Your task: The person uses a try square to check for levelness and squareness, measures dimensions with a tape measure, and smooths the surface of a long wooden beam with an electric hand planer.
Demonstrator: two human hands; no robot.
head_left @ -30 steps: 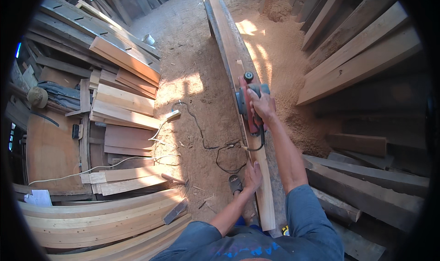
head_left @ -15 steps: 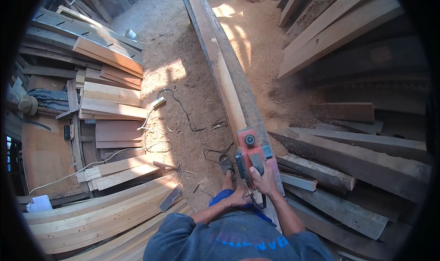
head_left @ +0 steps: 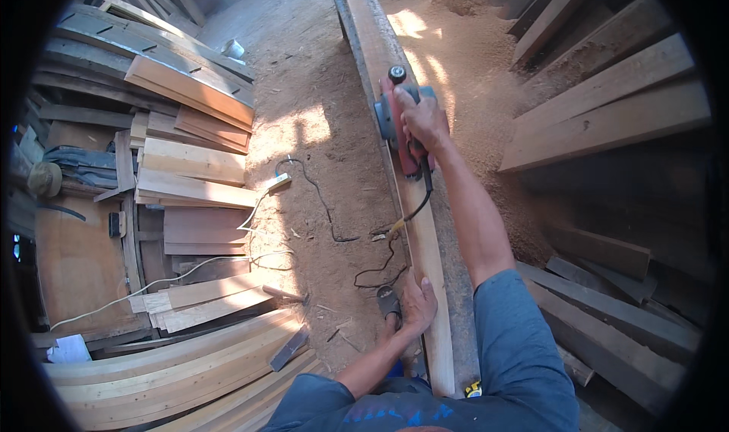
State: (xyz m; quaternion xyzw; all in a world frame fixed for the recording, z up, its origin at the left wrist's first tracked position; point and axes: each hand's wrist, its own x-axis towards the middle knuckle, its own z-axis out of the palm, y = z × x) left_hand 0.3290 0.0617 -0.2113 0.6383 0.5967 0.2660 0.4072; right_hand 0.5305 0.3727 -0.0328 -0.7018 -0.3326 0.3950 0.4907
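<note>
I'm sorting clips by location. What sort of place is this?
Most likely a woodworking shop: the right hand holds a red electric planer on a long wooden board, cut planks are stacked at the left, and sawdust or shavings lie heaped at the right.

Sunlight lands in hard patches on the floor point(head_left: 349, 166) left of the plank point(head_left: 427, 259) and on the sawdust point(head_left: 474, 105) at far right, bleaching nearly white; the stacked boards point(head_left: 195, 161) at left catch some of it, while the heavy timbers point(head_left: 611, 316) at near right sit in deep shadow; the fisheye bows the long beams point(head_left: 167, 371) at near left, within a black rim; far details look soft.
</note>
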